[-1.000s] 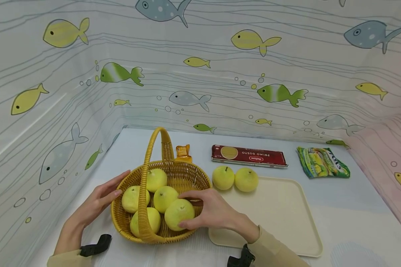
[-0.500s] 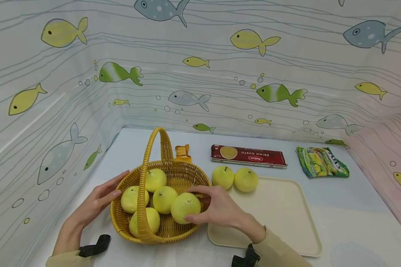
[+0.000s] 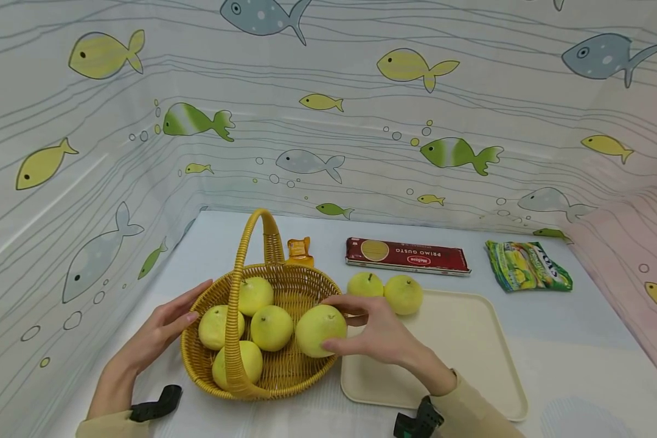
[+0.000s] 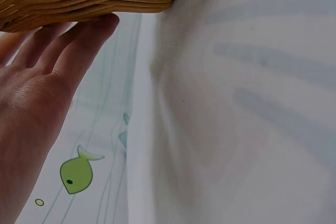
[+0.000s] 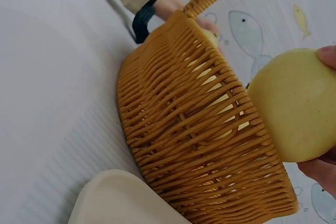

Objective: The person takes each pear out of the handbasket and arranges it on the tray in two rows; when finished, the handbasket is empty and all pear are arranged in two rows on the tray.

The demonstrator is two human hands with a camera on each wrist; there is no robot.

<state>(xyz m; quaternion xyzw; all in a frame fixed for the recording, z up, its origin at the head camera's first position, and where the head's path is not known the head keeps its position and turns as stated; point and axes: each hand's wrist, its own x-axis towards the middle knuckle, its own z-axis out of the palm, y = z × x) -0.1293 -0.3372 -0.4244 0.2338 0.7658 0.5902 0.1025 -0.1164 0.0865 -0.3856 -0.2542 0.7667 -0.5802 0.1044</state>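
A yellow wicker basket (image 3: 298, 283) with a tall arched handle stands at the left, holding several round yellow pears (image 3: 271, 328). My right hand (image 3: 383, 331) grips one pear (image 3: 320, 331) between thumb and fingers, at the basket's right rim. In the right wrist view this pear (image 5: 296, 106) is up at the rim, overlapping the wicker wall (image 5: 199, 124). With its fingers stretched out, my left hand (image 3: 161, 325) rests against the basket's left side, thumb at the rim. The left wrist view shows these fingers (image 4: 79, 56) touching the wicker from outside.
Right of the basket lies a cream tray (image 3: 449, 359), with two pears (image 3: 404, 295) at its back left corner. Behind are a dark red biscuit pack (image 3: 407, 255), a green and yellow snack bag (image 3: 528, 266) and a small orange packet (image 3: 300, 250).
My right hand has lifted the pear from the basket's front right and carried it right and up to the rim. The left hand and the basket have stayed in place.
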